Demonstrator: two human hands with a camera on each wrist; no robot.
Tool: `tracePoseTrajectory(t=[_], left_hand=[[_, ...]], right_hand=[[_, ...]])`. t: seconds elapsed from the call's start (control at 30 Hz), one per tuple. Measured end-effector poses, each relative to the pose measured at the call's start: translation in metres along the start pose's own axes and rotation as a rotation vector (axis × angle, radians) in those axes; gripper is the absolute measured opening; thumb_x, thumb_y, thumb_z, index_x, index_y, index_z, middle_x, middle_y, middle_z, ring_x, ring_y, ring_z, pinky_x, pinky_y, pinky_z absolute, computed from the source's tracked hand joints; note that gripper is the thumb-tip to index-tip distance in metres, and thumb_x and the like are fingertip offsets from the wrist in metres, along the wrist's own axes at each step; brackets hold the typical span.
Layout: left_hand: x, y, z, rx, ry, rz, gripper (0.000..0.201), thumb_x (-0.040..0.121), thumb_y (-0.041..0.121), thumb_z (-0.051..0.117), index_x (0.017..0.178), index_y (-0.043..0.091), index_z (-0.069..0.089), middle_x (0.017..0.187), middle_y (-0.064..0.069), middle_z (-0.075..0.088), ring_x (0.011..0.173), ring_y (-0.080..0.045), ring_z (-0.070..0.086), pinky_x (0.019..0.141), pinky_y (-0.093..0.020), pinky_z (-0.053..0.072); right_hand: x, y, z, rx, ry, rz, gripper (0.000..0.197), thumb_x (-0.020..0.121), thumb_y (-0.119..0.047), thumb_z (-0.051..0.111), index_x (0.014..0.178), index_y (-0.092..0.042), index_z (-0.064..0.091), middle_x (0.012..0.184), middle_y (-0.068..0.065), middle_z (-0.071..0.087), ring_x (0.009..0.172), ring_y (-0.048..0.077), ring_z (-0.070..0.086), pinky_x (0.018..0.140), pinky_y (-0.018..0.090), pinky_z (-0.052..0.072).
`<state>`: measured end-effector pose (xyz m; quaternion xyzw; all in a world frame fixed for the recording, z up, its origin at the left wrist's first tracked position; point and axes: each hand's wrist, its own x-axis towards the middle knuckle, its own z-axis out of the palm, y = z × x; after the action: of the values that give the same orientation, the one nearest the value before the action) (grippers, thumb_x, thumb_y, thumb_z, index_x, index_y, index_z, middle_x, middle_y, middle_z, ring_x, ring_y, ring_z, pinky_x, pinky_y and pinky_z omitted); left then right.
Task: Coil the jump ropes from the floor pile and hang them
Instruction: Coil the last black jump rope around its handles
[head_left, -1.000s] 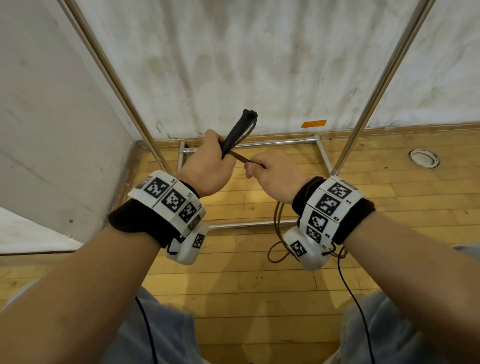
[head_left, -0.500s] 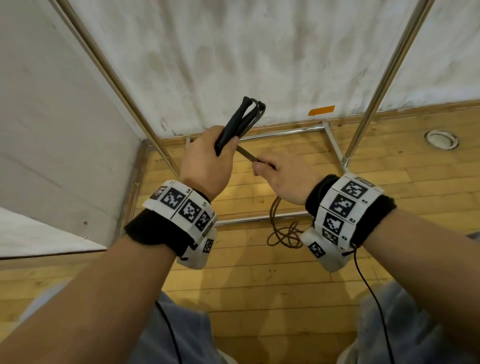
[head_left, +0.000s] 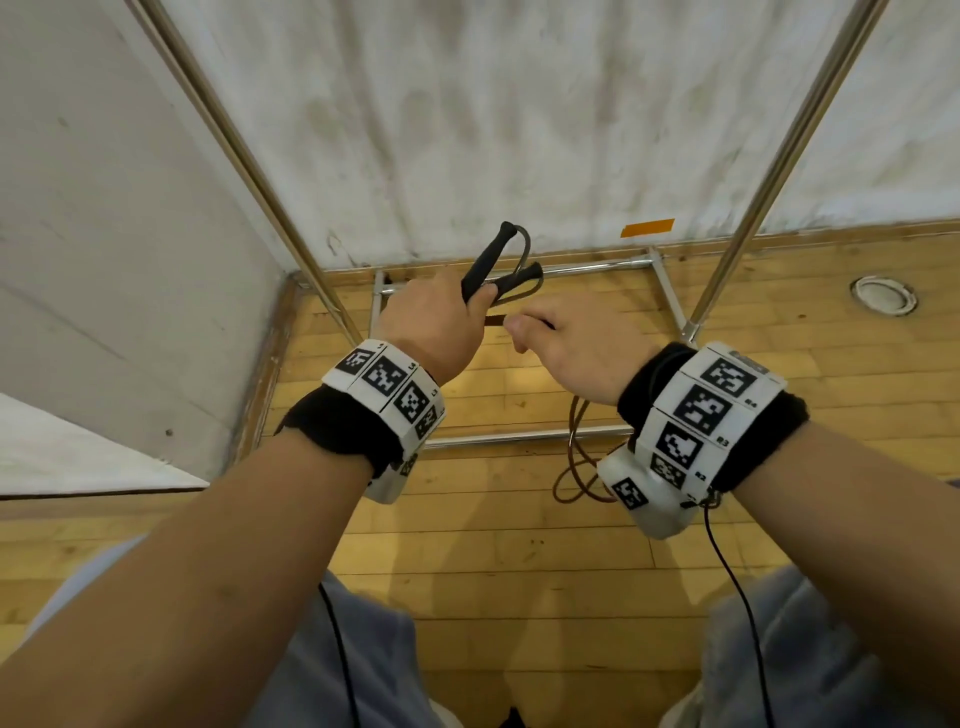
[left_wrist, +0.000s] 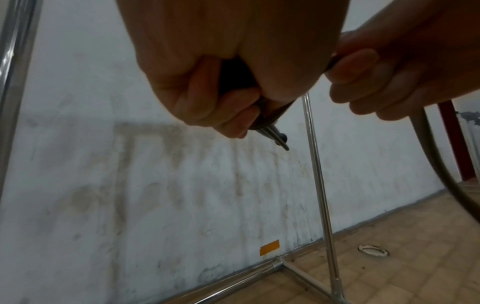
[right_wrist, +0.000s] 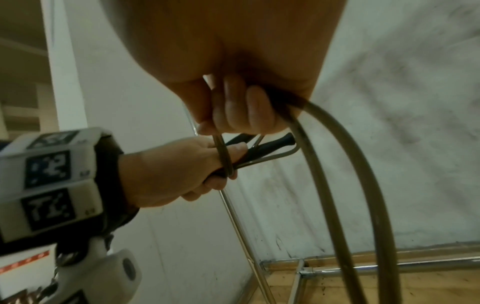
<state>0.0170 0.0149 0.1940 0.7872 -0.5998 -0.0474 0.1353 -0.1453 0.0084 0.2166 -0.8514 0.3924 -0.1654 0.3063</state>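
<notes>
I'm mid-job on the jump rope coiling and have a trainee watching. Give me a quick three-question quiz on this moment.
1. True or false: the left hand grips the black handles.
2. What does the right hand hold? A) the brown rope B) the metal rack C) nothing
3. Fill in: the rope's slack lies on the wooden ____.

Key: 1 true; 2 A; 3 floor.

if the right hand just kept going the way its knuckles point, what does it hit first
Most likely the left hand, close ahead and gripping the black handles. The right hand holds the rope aimed at it. The gap looks small, but depth is unclear.
</notes>
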Motion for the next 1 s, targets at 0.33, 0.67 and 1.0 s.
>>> tracePoseTrajectory(t=[0.33,0.67,1.0], left_hand=[[-0.024,0.014,0.001,-0.002,-0.132,0.169,0.037,0.079,0.055,0.045,0.093,0.021,0.049,0.082,0.007,0.057,0.071,-0.013,0.055,0.062,-0.033,0.048],[-0.018,0.013,-0.005,-0.007,-0.015,0.168,0.023,0.097,0.029,0.038,0.107,0.011,0.049,0.086,0.000,0.049,0.071,-0.017,0.047,0.075,-0.035,0.033],[-0.044,0.024,-0.004,0.232,-0.192,0.200,0.013,0.089,0.018,0.044,0.099,0.021,0.038,0.085,0.000,0.055,0.076,-0.020,0.053,0.060,-0.033,0.037]], right_hand=[[0.000,-0.014,-0.015,0.156,-0.006,0.027,0.039,0.099,-0.026,0.041,0.063,-0.024,0.056,0.058,-0.009,0.046,0.047,-0.002,0.044,0.047,0.009,0.033],[-0.014,-0.035,-0.026,0.137,0.064,-0.027,0.049,0.094,-0.036,0.051,0.053,-0.015,0.036,0.048,-0.004,0.028,0.041,0.011,0.029,0.045,0.021,0.027],[-0.002,-0.004,-0.046,-0.054,0.255,0.077,0.038,0.100,-0.031,0.041,0.077,-0.009,0.063,0.054,-0.016,0.049,0.050,-0.001,0.047,0.050,0.009,0.031]])
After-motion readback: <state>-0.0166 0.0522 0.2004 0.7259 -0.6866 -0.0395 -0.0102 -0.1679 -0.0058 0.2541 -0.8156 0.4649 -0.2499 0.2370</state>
